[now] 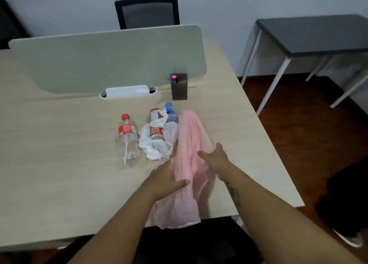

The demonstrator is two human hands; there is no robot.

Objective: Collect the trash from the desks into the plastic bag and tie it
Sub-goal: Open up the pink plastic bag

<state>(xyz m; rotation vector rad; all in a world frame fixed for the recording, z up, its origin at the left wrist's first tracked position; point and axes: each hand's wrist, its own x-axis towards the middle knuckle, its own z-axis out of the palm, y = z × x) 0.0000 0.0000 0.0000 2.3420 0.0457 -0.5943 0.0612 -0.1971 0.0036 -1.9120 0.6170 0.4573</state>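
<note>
On the pale wooden tabletop (59, 164) lies the thin pink plastic bag (189, 134); the left hand (166, 179) pinches its near fold, the right hand (216, 159) curls its fingers (218, 148) over its right edge (crumpled white paper (157, 151) sits just left).

The pale wood bench (59, 164) carries a brown pen holder (179, 88). Just in front of the holder lies a blue-capped bottle (170, 112), beside a pink plastic bag (191, 136) that reaches past the bench's near edge. Front-left of the holder lie crumpled white paper (157, 150) holding a red can (156, 133), then a red-capped clear bottle (128, 138).
</note>
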